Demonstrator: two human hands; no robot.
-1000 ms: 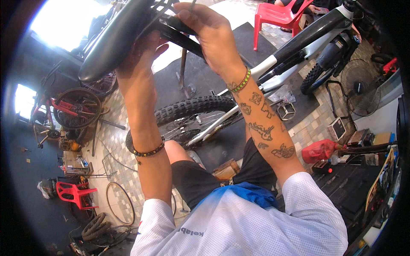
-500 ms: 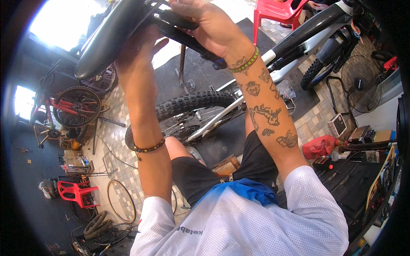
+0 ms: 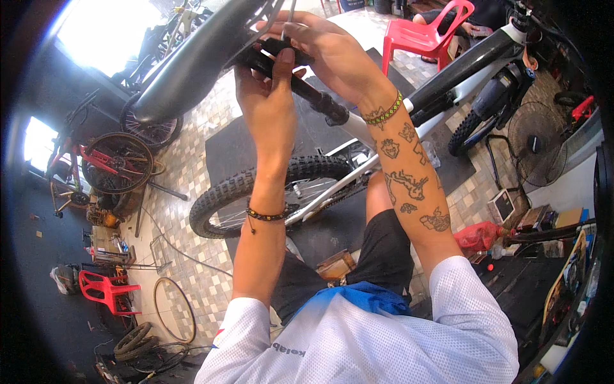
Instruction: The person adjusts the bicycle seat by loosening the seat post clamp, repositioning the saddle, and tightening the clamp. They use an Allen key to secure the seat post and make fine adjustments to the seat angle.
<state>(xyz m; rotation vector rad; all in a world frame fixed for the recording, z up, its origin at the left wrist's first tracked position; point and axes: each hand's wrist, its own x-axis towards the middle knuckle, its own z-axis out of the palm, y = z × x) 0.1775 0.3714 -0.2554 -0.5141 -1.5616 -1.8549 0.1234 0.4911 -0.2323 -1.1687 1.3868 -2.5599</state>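
A black bicycle saddle tilts across the upper left on a black seatpost, which runs into the white and black bike frame. My left hand closes round the post's head just under the saddle, its thumb pressed on the black saddle clamp. Across from it, my right hand curls over the clamp's other side, fingers bent beside a thin metal rod. Whether that rod is a tool or a saddle rail I cannot tell. Below the hands lies the knobbly rear tyre.
A red plastic chair stands beyond the frame, near another person's hand. To the right are a standing fan and a dark cluttered bench. More bikes, a second red chair and loose tyres line the left.
The saddle appears lower and further right in view. My left hand has moved right from beneath the saddle onto the clamp, its thumb now showing. My right hand has shifted slightly right and down.
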